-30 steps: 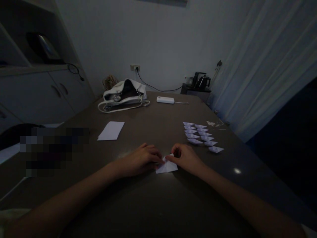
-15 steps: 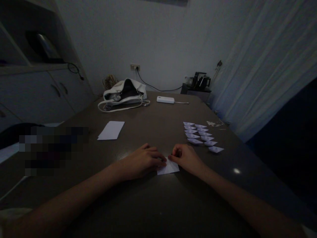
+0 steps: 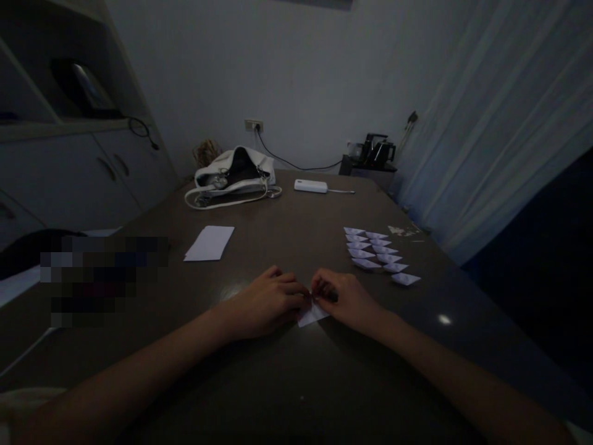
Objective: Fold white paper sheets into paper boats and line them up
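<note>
A small folded piece of white paper (image 3: 311, 316) lies on the table in front of me, partly hidden under my fingers. My left hand (image 3: 273, 301) is closed on its left side, the fingertips pressed against it. Pinching the paper's upper right part is my right hand (image 3: 348, 300), its thumb and forefinger meeting close to the left fingertips. To the right, several folded paper boats (image 3: 365, 264) stand in two rows. A stack of white paper sheets (image 3: 210, 243) rests on the left of the table.
At the table's far side sit a white handbag (image 3: 234, 176) and a white power bank (image 3: 310, 186) with a short cable. A kettle (image 3: 380, 153) stands on a low cabinet behind. Paper scraps (image 3: 402, 231) lie near the right edge. A blurred-out patch (image 3: 104, 275) covers the left.
My right hand has shifted slightly left, its fingers now against the left fingertips. More of the folded paper is covered. The boats and the stack stay in place.
</note>
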Demonstrator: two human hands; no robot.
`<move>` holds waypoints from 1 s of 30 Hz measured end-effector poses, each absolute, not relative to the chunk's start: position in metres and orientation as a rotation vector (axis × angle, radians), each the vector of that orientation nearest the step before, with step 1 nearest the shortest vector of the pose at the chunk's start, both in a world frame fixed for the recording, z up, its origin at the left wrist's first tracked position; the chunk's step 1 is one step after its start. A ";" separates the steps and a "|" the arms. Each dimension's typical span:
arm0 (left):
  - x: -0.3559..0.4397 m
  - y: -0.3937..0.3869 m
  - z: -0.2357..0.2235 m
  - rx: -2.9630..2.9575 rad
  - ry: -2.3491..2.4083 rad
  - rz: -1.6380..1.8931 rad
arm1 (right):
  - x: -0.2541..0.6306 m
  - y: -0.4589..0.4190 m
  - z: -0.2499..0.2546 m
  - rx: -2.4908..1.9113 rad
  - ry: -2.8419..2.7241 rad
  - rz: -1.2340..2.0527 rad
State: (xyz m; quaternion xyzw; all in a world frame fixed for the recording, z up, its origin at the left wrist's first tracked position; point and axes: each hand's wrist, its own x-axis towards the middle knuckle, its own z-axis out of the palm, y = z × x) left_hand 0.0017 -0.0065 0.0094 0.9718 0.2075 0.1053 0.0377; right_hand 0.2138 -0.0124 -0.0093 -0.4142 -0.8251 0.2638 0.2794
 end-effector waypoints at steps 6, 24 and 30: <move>0.001 -0.007 0.009 2.978 0.630 0.285 | 0.218 -0.009 -0.006 -1.099 -2.224 0.849; 0.000 -0.005 0.009 2.943 0.662 0.279 | 0.229 -0.009 0.004 -0.917 -2.654 0.552; 0.001 -0.007 0.011 2.950 0.678 0.263 | 0.230 -0.008 0.002 -0.872 -2.682 0.526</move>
